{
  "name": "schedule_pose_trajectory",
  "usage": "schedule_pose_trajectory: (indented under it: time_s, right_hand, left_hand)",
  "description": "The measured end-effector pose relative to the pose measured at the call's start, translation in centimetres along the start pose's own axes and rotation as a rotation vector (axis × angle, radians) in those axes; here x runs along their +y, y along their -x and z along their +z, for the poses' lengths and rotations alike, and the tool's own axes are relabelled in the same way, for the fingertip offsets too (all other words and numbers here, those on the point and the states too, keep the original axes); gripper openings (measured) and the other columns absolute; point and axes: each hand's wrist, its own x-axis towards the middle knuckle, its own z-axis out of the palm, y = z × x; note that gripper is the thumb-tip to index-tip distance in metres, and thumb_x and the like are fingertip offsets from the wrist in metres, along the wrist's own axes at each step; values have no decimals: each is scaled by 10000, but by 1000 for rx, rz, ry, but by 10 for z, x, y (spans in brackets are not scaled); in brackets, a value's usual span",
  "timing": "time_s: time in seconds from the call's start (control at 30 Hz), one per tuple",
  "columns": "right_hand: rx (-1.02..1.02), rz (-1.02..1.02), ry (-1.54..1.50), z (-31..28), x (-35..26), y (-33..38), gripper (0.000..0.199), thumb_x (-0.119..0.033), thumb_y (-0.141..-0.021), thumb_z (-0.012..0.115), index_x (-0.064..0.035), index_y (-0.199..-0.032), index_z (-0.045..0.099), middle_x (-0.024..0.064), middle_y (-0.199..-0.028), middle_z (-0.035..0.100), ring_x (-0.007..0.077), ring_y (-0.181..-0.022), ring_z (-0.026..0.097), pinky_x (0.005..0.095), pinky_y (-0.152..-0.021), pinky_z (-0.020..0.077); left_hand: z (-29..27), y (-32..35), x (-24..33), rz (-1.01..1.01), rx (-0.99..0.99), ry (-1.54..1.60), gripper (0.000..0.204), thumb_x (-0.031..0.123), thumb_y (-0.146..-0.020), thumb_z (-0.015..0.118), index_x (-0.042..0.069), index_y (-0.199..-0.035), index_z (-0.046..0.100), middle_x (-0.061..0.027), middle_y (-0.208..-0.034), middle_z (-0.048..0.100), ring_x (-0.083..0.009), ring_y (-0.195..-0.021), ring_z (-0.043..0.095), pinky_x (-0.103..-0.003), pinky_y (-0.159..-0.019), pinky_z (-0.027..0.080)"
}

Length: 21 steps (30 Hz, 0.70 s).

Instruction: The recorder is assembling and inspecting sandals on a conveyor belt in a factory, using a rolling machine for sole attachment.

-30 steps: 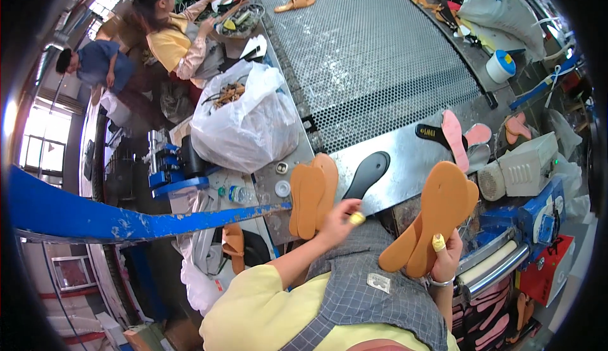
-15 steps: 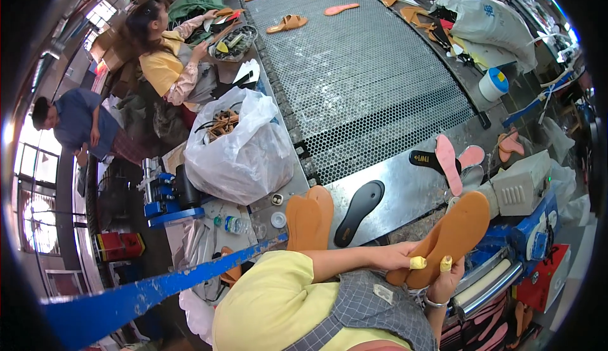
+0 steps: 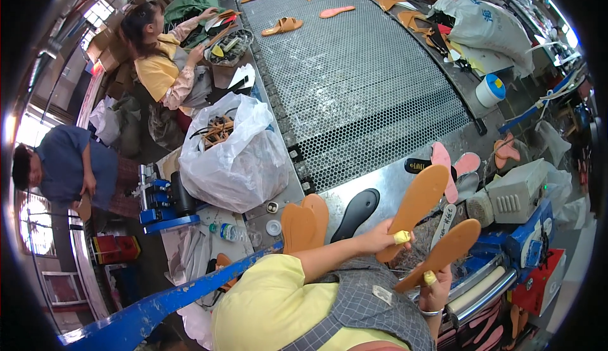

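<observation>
My left hand [image 3: 385, 237] is closed on a tan insole [image 3: 421, 202], which tilts up over the bench edge. A second tan insole [image 3: 455, 244] is gripped in my right hand [image 3: 436, 289], lower and nearer to me. The two insoles are apart. Both thumbs have yellow wrapping, and a bangle circles my right wrist. Left of my left hand, two more tan insoles [image 3: 299, 229] stand overlapped by the bench edge. Beside them a black insole [image 3: 356, 213] lies on the metal surface, partly behind my left arm.
A perforated conveyor [image 3: 373, 91] carries sandals and pink soles. Left of it stands a plastic bag [image 3: 237, 161] of straps. A blue roller machine [image 3: 494, 281] is close on my right, pink insoles [image 3: 441, 168] beyond. A blue bar [image 3: 171, 300] crosses at left. Two people work at left.
The two tan insoles, overlapped between my hands before, are now separated. My left hand has moved up and away with one; the other stays in my right. The blue-shirted person at left has shifted lower.
</observation>
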Motion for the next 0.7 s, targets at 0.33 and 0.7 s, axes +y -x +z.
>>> schedule_pose_trajectory:
  time_s: [0.33, 0.7]
  right_hand:
    - [-200, 224, 140, 6, 23, -9, 627, -88, -644, 806, -22, -1155, 448, 41, -835, 538, 126, -728, 555, 232, -653, 461]
    - [-20, 102, 219, 7, 21, -14, 641, -25, -670, 689, -27, -1236, 391, 13, -862, 478, 94, -771, 492, 213, -668, 430]
  left_hand:
    - [-11, -8, 11, 20, 81, -47, 410, 292, -903, 607, 60, -1205, 455, -55, -1092, 573, -135, -921, 597, -311, -857, 466]
    - [-12, -9, 14, -6, 174, 22, 380, 185, -914, 564, 44, -1243, 435, -76, -1141, 570, -140, -886, 614, -309, -828, 486]
